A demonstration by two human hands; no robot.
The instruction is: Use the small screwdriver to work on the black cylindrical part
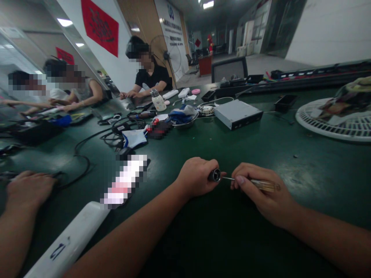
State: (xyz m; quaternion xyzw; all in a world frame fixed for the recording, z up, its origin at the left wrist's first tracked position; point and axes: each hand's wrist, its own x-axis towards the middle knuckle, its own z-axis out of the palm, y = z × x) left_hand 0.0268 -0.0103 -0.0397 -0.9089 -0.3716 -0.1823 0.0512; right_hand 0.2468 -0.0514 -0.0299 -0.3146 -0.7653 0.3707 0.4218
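Dark metal cylinder (215, 175) sits in the left hand (195, 177), fingers (203, 164) curled closed around it, just above the green desk (313, 170). Right hand (261, 193) pinches a clear amber-handled screwdriver (262, 185) between thumb and fingers, its thin steel shaft reaching the cylinder's end. Good practice here: shaft held straight in line with the cylinder, both grips steady; a flat grey metal drive case (237, 114) lies well ahead.

Ahead of the hands (197, 177) (263, 193), a drive casing (237, 114) sits on the workbench (319, 185), a fan guard (307, 121) to its right.
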